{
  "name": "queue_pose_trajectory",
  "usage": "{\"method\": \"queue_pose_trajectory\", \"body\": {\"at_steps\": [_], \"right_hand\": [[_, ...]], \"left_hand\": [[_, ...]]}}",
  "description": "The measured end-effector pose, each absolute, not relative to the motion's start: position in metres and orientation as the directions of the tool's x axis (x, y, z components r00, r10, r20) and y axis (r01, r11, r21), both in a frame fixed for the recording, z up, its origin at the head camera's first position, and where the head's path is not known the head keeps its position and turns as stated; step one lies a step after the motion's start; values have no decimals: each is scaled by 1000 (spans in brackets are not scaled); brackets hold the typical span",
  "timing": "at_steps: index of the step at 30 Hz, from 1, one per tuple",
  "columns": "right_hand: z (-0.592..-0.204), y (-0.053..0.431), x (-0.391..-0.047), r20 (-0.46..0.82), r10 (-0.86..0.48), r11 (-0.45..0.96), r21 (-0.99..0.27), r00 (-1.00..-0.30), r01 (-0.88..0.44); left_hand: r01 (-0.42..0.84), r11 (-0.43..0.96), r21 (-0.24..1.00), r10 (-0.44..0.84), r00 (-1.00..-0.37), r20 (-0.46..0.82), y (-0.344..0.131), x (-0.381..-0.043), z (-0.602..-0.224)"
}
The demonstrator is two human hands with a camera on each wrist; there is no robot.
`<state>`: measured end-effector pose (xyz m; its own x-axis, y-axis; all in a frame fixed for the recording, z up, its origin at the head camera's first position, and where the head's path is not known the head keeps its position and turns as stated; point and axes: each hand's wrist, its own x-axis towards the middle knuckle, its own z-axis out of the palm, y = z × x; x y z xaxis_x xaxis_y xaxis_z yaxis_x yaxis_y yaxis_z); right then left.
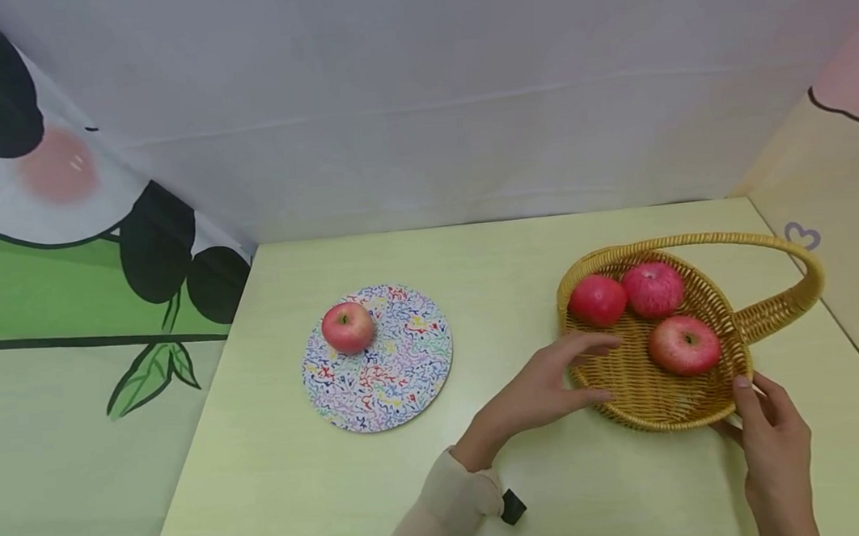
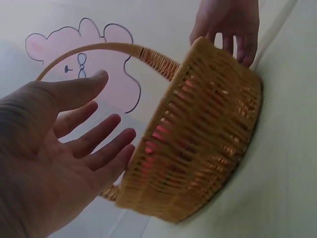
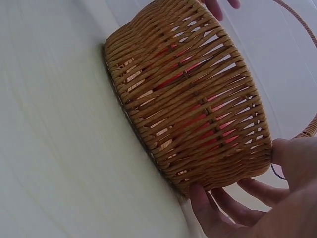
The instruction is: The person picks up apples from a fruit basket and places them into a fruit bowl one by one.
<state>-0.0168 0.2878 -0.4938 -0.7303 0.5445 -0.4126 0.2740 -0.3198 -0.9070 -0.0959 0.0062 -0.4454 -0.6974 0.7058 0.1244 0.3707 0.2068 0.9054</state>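
Note:
On the right of the table is a woven wicker basket (image 1: 636, 387) with a tall arched handle. Inside it lie an apple (image 1: 685, 345) and two rounder red fruits, a smooth one (image 1: 597, 300) and a speckled pink one (image 1: 652, 289). My right hand (image 1: 777, 444) grips the basket's near right side, thumb at the rim and fingers against the outer wall, as the right wrist view also shows. At the near left rim my left hand (image 1: 545, 383) is spread, fingers extended and thumb apart, holding nothing. Whether its fingertips touch the wicker, I cannot tell.
Left of the basket lies a round patterned plate (image 1: 406, 382) bearing another apple (image 1: 348, 327). A small black square (image 1: 512, 507) is near the left sleeve (image 1: 449, 502). Behind the pale table (image 1: 265, 471) rises a light cloth backdrop (image 1: 423, 155).

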Motion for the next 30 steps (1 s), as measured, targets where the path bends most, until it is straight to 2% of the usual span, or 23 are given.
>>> {"method": "queue_pose_trajectory", "body": {"at_steps": [9,14,24,30], "right_hand": [[-492,288,-17,-425,544,-324,-902,-723,286],[-492,287,-18,-444,549,-321,-894,-708,311],[-493,284,-17,-393,555,-332,-913,-733,238],[-494,285,-17,-393,559,-323,-914,-731,244]], "left_hand": [[380,291,878,691,-718,82,35,-98,-445],[429,361,828,696,-715,67,50,-104,-446],[456,448,769,713,-701,0,75,-117,-450],[441,509,739,692,-720,-47,88,-123,-454]]}}
